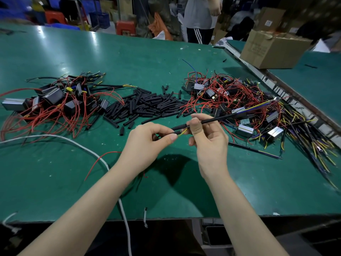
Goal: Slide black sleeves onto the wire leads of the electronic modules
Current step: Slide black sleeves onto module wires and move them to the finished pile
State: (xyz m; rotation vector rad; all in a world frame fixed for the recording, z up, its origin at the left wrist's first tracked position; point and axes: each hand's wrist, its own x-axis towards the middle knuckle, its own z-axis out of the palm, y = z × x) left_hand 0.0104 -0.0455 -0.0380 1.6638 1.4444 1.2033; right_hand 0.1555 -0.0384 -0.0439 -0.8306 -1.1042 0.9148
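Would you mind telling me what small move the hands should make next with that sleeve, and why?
Probably the left hand should push its black sleeve along the yellow-green wire tip towards the right hand. The sleeve's mouth sits right at the bare tip, and the right hand pinches the sheathed lead just behind it, so the lead looks steadied for threading.

I see a table (129,58) with a smooth green mat, scuffed, with glossy glare far left. The black sleeves (147,106) look matt, rubbery. The modules (244,130) show shiny metal faces. The box (273,50) far right is plain brown cardboard.
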